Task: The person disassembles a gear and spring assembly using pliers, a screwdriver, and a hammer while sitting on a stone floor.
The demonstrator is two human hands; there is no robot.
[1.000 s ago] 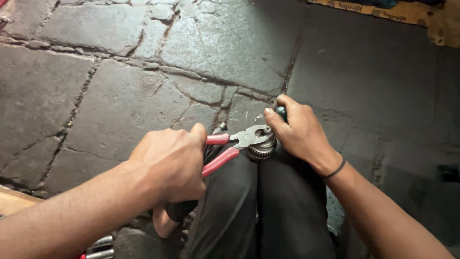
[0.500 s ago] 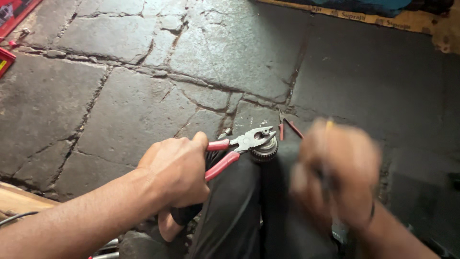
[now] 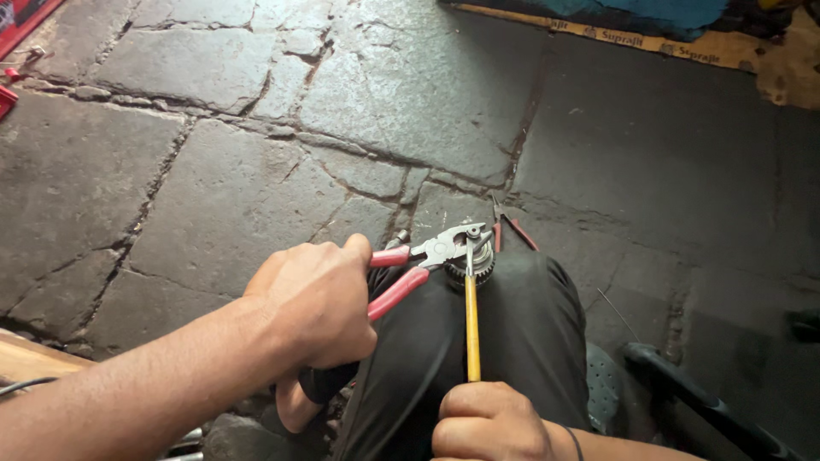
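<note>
Pliers (image 3: 427, 260) grip gear (image 3: 475, 266) | screwdriver (image 3: 471, 324) tip hidden behind pliers

There were two hands: the left hand (image 3: 312, 299) and the right hand (image 3: 489, 424); one pair of red-handled pliers (image 3: 418, 260); one yellow-shafted screwdriver (image 3: 471, 316); one toothed metal chuck (image 3: 475, 265) on the knee; one thin black wristband (image 3: 578, 443); one strip of cardboard (image 3: 683, 51) lay at the far edge of the stone floor (image 3: 213, 188).
</note>
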